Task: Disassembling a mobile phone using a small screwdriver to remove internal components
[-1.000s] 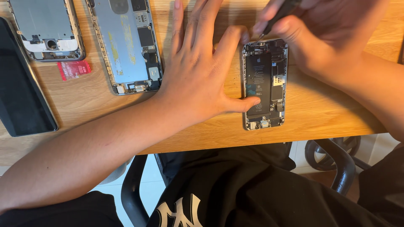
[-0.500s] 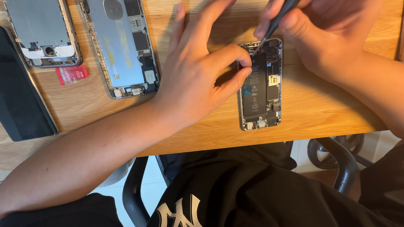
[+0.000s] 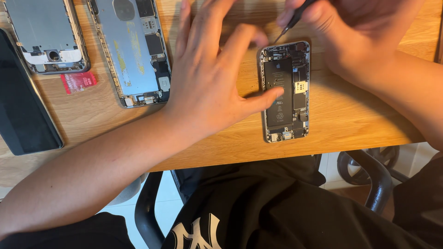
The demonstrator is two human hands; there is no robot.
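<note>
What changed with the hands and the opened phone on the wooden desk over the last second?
The left hand curled its fingers onto the small opened phone with the black battery half a second ago, then spread them again; now only the thumb rests on the battery. The right hand kept hold of the thin dark screwdriver, tip near the phone's top edge. The two larger phone shells, red card and black screen panel stayed put.

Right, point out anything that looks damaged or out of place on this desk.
Three phones lie opened: the small one under the left hand, plus two bare shells top left. A loose red card sits between those.
</note>
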